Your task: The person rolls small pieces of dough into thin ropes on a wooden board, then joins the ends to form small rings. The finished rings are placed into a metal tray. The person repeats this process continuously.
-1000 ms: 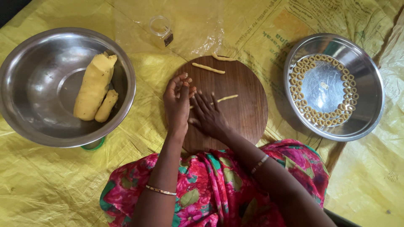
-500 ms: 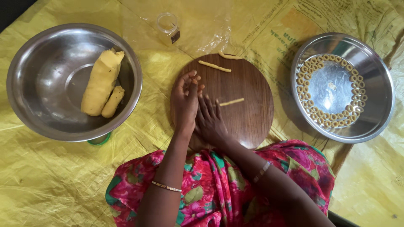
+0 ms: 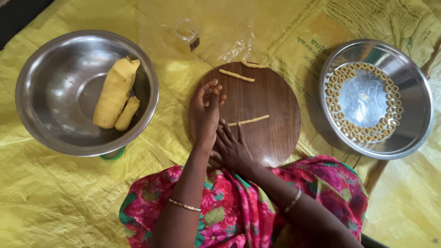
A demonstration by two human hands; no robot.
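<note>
Yellow plastic sheeting [image 3: 59, 202], crinkled and printed, covered the floor, and a round dark wooden board [image 3: 271, 105] with a smooth grain lay at its middle. Both hands lay flat on the board's near-left part, fingers spread and gripping nothing: the left hand [image 3: 205, 112] stretched away from the person, the right hand [image 3: 233, 147] just beside it and nearer the lap. A thin dough strip [image 3: 248, 121], pale yellow, soft and rope-like, lay just beyond the right fingertips, its long axis running left to right and rising slightly to the right. Two more rolled strips [image 3: 236, 75] lay at the board's far edge. Left of the board, a shiny steel bowl [image 3: 36, 82] held two thick dough logs [image 3: 115, 92]. On the right, a steel plate [image 3: 415, 92] carried small dough rings [image 3: 349, 128] in a circle.
</note>
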